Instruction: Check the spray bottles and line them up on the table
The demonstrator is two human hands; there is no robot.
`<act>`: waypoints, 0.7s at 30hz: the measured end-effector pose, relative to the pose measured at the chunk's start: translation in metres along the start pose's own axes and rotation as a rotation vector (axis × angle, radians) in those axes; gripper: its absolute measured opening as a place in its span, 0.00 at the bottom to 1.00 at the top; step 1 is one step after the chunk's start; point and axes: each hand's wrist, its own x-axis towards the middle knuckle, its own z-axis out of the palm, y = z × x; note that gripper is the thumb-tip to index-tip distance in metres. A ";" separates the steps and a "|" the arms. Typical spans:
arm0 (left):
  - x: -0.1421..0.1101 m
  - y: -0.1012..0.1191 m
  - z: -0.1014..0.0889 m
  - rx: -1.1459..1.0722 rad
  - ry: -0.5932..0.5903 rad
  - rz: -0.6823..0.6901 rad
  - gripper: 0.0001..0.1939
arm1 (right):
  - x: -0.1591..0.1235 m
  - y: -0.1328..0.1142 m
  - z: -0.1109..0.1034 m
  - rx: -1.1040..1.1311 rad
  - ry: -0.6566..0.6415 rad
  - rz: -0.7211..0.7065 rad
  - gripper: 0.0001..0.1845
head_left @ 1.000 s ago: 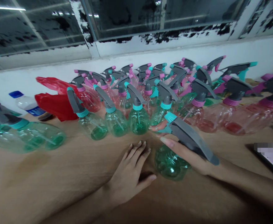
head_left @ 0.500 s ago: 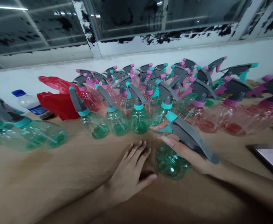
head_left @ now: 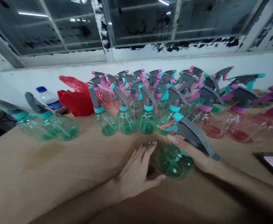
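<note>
Head view: we are holding a green trigger-spray bottle (head_left: 173,165) right of lower centre, our right hand (head_left: 193,153) gripping its neck. Our left hand (head_left: 136,172) is lying palm-down beside it, fingers extended, on the table (head_left: 80,165). Swinging carelessly, we could be toppling the green bottles (head_left: 147,123) mid-frame.

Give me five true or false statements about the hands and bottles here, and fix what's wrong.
1. The right hand holds a translucent green plastic spray bottle. True.
2. The left hand grips another spray bottle. False: the left hand is open beside the held one.
3. A crumpled red plastic bag lies right of both hands. False: the bag lies left of them.
4. A blue-capped clear plastic bottle is left of the bag. True.
5. The held bottle's nozzle is pink. False: the nozzle is turquoise.
</note>
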 end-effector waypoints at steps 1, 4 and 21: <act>-0.001 0.002 0.000 -0.055 0.017 0.004 0.41 | 0.001 -0.002 0.004 0.027 -0.019 0.018 0.10; -0.005 0.010 -0.003 -0.166 0.098 0.014 0.42 | 0.005 -0.009 0.021 0.074 -0.053 0.009 0.09; -0.088 0.000 -0.049 -0.075 0.399 -0.214 0.30 | 0.030 -0.050 0.129 0.080 -0.218 -0.307 0.17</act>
